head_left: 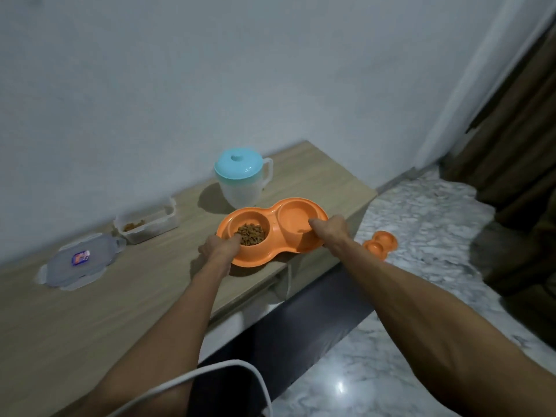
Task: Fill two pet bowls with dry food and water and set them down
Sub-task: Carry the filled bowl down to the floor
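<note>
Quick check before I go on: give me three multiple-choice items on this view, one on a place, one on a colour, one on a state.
1. Where is the second, smaller orange double bowl?
A. on the floor
B. on the counter
C. in the jug

2. What colour is the water jug's lid?
A. orange
B. light blue
C. black

3. What is in the left well of the orange double bowl that the left hand and right hand grip?
A. nothing
B. a spoon
C. dry food

Key: 1 A, it lies on the marble tiles; 2 B, light blue; 3 C, brown kibble shows.
</note>
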Demonstrator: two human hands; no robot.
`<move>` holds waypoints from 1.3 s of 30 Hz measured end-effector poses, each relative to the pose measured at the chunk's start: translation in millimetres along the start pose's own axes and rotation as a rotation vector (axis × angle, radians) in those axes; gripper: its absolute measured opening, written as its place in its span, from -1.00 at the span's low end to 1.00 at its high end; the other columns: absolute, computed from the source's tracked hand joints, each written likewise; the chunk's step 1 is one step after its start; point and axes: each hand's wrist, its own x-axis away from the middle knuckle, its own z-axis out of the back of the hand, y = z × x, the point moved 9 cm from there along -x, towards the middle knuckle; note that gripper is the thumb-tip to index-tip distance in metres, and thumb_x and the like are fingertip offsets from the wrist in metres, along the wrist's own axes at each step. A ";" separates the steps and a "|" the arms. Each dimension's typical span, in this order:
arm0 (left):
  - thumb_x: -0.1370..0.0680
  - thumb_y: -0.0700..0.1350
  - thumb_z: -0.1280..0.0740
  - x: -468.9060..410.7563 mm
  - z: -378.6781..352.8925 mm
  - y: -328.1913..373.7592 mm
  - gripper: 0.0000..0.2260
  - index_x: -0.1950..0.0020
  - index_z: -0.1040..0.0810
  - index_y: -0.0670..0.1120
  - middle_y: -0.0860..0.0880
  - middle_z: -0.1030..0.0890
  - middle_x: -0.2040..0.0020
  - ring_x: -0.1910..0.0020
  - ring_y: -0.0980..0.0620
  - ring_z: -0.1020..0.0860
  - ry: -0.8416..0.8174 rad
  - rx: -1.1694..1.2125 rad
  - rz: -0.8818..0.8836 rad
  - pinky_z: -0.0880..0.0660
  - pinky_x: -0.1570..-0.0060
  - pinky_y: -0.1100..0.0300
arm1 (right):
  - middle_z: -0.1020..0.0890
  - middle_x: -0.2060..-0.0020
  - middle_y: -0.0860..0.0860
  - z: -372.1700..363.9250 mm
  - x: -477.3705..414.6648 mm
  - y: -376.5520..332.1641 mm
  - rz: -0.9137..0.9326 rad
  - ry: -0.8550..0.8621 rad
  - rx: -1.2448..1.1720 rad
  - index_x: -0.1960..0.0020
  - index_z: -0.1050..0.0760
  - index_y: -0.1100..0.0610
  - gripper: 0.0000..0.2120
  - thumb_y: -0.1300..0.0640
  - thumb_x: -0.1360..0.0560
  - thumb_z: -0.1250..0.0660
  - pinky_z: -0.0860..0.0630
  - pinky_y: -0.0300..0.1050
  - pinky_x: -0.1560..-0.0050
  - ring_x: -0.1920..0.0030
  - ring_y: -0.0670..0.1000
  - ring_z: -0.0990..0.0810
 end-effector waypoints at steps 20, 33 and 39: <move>-0.44 0.07 -0.44 201.6 -351.9 173.9 -0.52 -0.17 -0.55 -0.27 -0.27 -0.50 -0.27 0.12 -0.22 -0.61 -0.198 -0.097 -0.184 -0.53 0.24 0.12 | -0.54 0.03 0.16 364.7 -189.1 125.6 -0.036 0.195 -0.165 0.07 -0.43 0.22 -0.65 -0.03 -0.38 -0.41 -0.62 0.15 -0.06 0.03 0.20 -0.60; -0.43 0.07 -0.44 184.2 -521.4 238.4 -0.61 -0.03 -0.51 -0.22 -0.26 -0.52 -0.21 0.01 -0.25 -0.60 -0.254 -0.043 -0.135 -0.59 0.22 0.05 | -0.58 -0.09 0.19 438.2 -355.2 142.8 -0.095 0.240 -0.117 -0.10 -0.51 0.27 -0.52 -0.07 -0.36 -0.44 -0.62 0.16 -0.05 -0.04 0.21 -0.59; -0.38 0.11 -0.43 143.6 -577.3 254.7 -0.51 -0.10 -0.54 -0.25 -0.26 -0.52 -0.19 -0.03 -0.28 -0.60 -0.207 -0.029 -0.076 -0.61 -0.05 -0.12 | -0.54 -0.13 0.20 429.9 -435.2 137.1 -0.100 0.199 -0.067 -0.13 -0.46 0.21 -0.49 -0.10 -0.33 -0.41 -0.62 0.15 -0.03 -0.02 0.21 -0.58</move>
